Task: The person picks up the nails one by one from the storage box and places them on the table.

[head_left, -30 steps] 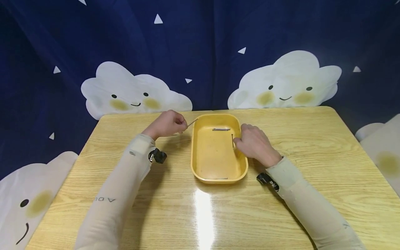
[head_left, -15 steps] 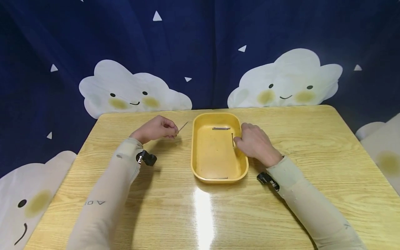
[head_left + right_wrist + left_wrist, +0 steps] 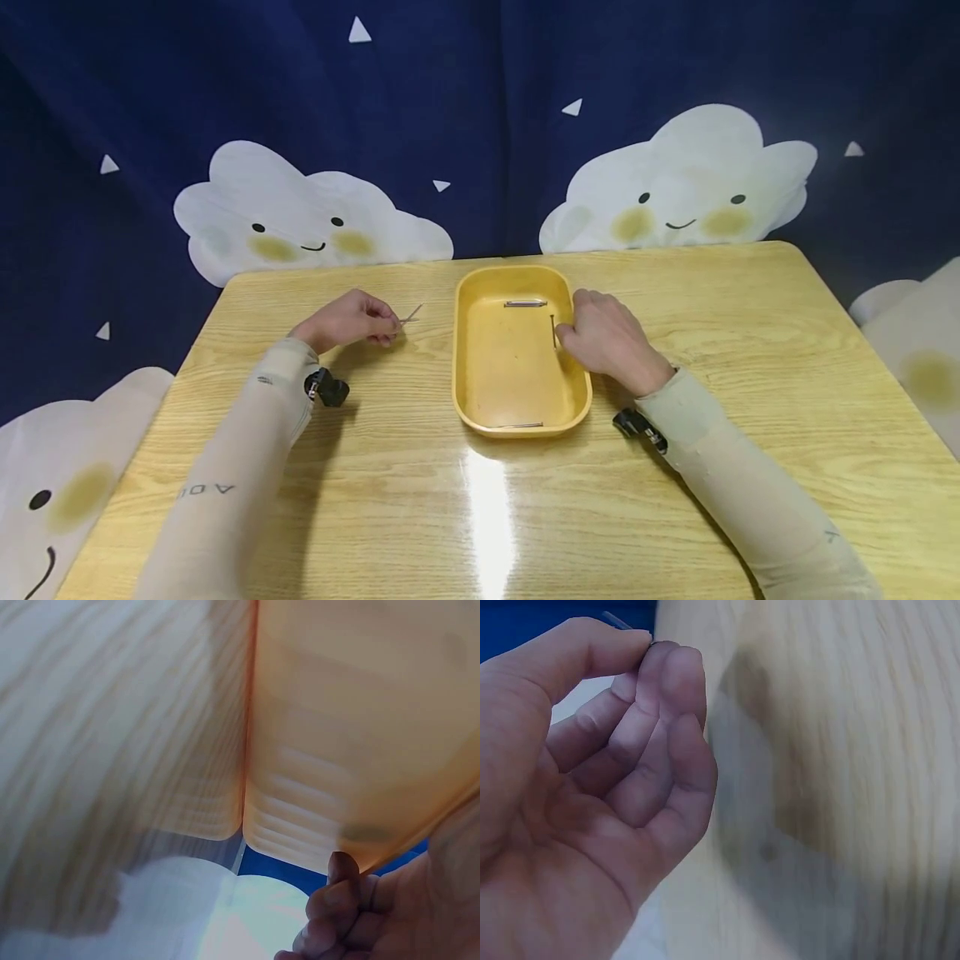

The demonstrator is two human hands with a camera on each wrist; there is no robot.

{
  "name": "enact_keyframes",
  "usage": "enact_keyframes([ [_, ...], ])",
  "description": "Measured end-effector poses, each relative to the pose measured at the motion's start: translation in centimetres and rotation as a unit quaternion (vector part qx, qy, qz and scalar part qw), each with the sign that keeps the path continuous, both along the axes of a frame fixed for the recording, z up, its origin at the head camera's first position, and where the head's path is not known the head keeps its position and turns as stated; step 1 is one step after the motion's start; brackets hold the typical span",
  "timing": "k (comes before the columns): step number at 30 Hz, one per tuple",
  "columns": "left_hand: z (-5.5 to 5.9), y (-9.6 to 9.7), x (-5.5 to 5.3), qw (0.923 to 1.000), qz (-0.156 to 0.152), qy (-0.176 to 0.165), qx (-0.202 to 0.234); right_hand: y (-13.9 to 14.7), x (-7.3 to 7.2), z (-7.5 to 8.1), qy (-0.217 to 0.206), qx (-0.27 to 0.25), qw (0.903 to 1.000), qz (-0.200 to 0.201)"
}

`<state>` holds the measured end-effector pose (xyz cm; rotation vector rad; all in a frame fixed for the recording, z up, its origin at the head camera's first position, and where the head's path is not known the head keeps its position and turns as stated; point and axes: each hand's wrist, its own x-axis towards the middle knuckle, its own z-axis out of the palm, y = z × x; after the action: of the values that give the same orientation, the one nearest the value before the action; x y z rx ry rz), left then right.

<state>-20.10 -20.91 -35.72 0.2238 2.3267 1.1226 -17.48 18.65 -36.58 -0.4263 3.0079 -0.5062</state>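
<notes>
My left hand point(image 3: 352, 320) is left of the yellow tray point(image 3: 459, 367), low over the table. Its thumb and forefinger pinch a thin metal nail point(image 3: 413, 312) that sticks out toward the tray. A second thin line crosses near it; whether that is another nail or a shadow, I cannot tell. In the left wrist view, the nail point(image 3: 616, 620) shows beyond the thumb tip, and the other fingers are curled. My right hand point(image 3: 611, 340) grips the tray's right rim, thumb inside. Its fingers point(image 3: 334, 900) are along the outer wall in the right wrist view.
Inside the tray, nails point(image 3: 525, 304) lie together near the far end. One nail point(image 3: 553, 331) is beside the right thumb, and another point(image 3: 521, 425) lies at the near end. A wooden table point(image 3: 390, 500) carries the tray; a dark blue curtain point(image 3: 480, 125) hangs behind.
My left hand has drawn away from the tray's left rim, to the left and nearer, with the nail still pinched. The right hand keeps its hold on the rim.
</notes>
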Motion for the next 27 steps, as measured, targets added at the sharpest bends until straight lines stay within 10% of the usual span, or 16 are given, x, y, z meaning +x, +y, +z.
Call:
enact_keyframes([
  [15, -0.5, -1.0, -0.2, 0.9940, -0.024, 0.042, -0.098, 0.0, 0.0, 0.1, -0.008, 0.003, 0.9999, -0.008],
  [27, -1.2, -1.1, -0.6, 0.9677, -0.043, 0.158, -0.192, 0.0, 0.1, 0.1, -0.002, 0.005, 1.0000, -0.007],
])
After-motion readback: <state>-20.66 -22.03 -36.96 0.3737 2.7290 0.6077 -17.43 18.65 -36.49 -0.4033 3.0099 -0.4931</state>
